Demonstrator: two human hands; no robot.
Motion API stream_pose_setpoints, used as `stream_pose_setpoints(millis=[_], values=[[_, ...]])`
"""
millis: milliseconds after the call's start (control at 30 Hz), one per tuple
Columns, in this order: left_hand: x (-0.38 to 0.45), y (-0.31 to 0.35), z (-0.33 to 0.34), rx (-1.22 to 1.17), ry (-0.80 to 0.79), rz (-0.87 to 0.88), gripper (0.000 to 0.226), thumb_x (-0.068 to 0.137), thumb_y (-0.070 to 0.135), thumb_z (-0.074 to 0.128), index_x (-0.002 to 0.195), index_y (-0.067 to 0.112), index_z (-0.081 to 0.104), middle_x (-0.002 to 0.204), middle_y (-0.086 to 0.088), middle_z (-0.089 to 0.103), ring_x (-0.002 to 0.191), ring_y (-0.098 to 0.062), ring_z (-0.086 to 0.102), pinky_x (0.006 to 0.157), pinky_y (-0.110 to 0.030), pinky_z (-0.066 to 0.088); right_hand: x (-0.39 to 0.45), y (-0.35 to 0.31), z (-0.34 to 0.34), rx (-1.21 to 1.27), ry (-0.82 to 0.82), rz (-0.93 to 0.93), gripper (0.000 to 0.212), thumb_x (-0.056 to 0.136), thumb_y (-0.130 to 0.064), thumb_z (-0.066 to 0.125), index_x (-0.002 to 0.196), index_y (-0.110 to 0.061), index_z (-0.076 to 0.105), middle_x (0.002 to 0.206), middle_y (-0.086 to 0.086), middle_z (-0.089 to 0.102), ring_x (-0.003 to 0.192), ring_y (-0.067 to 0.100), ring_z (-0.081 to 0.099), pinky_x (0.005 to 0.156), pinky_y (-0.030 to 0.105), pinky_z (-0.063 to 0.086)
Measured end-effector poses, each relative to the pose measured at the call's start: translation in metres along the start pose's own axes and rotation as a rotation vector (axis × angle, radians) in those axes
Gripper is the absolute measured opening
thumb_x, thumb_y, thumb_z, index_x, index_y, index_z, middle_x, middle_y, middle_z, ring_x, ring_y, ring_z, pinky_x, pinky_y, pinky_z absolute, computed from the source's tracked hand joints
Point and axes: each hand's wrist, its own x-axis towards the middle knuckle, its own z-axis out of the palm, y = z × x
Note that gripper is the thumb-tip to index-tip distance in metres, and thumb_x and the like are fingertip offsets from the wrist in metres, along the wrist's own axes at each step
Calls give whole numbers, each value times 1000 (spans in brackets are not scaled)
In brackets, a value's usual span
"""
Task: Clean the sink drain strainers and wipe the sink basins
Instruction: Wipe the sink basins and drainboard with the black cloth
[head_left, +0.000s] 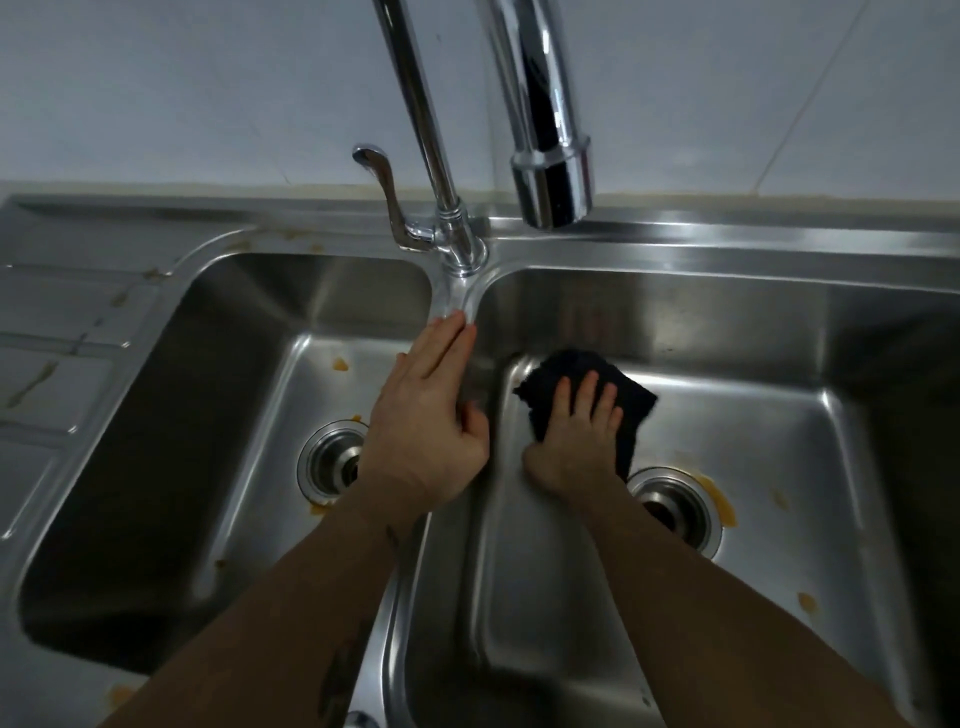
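Pressing a dark, crumpled cleaning cloth (592, 400) flat against the floor of the right stainless-steel sink basin (779, 441), the right hand (576, 441) lies spread over it, fingers straight and apart, not curled round the fabric. The cloth sits close to the steel divider ridge (457, 519) between the two basins, just behind the right round metal drain strainer (680, 506), which the right forearm partly covers. Orange-brown stains (719, 499) ring that drain on the side away from the divider. The left hand (431, 410) rests on the divider itself, fingers extended together toward the base of the chrome swivel faucet (457, 228) at the divider's far end, thumb tucked over the right side of the ridge; it grasps nothing. On the other side of the divider, the left stainless-steel sink basin (208, 415) holds the left round metal drain strainer (332, 462), partly hidden by the left wrist, with orange residue at its edge.
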Motion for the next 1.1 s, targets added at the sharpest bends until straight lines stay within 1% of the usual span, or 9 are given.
stream_pose_setpoints(millis=[133,267,333,400,467,600,733,867,1100], values=[[-1,0,-1,-7,-2,-6,74,79,12,52,151,12,38,162,2,30,151,-14,24,119,-46,32,1,-38,16,89,-77,-236,97,84,-41,56,158,-14,-1,166,13,-8,151,37,-13,121,50,-7],[-4,3,-3,5,-2,-16,74,82,6,58,152,13,37,162,4,28,151,-11,22,118,-44,33,-42,18,27,51,-46,-550,83,83,-41,44,158,-19,17,166,5,11,153,31,3,124,52,7],[-3,5,-4,9,3,-7,75,81,3,59,152,13,37,162,4,28,151,-10,22,118,-42,34,-59,52,31,-14,-23,-644,80,85,-47,44,157,-23,21,166,2,13,153,28,6,123,48,5],[-2,6,-5,16,-1,3,76,81,3,60,152,13,37,162,4,27,151,-10,21,118,-42,35,-52,61,29,-59,45,-603,81,84,-50,46,157,-23,22,166,2,12,153,29,8,122,48,6],[-1,5,-4,17,-1,4,76,80,4,60,152,13,37,162,3,28,151,-11,22,118,-42,34,-30,44,23,-67,130,-433,82,83,-50,47,156,-19,26,165,8,14,152,35,13,122,51,8],[0,3,-2,2,9,7,73,79,10,54,151,11,40,161,1,32,150,-13,25,119,-39,33,9,-8,17,-4,81,-143,86,88,-52,45,158,-19,8,166,16,-5,151,41,-9,119,55,-8],[-1,4,-3,-9,3,-4,73,80,9,55,152,13,38,162,3,30,151,-11,23,119,-39,33,-20,-17,32,36,-10,-325,81,91,-50,36,159,-21,2,166,12,-4,152,37,-9,119,53,-8],[-1,6,-5,-7,-9,-16,73,83,5,59,152,15,37,162,5,28,151,-10,21,119,-39,32,-43,26,33,-121,35,-568,85,81,-56,47,156,-19,27,163,12,22,150,38,18,120,57,16],[-1,8,-7,38,-16,3,73,78,15,53,150,10,40,160,-3,34,148,-19,30,118,-47,34,-14,25,16,-91,49,-235,85,84,-56,48,157,-24,19,166,12,11,152,38,5,121,55,3]])
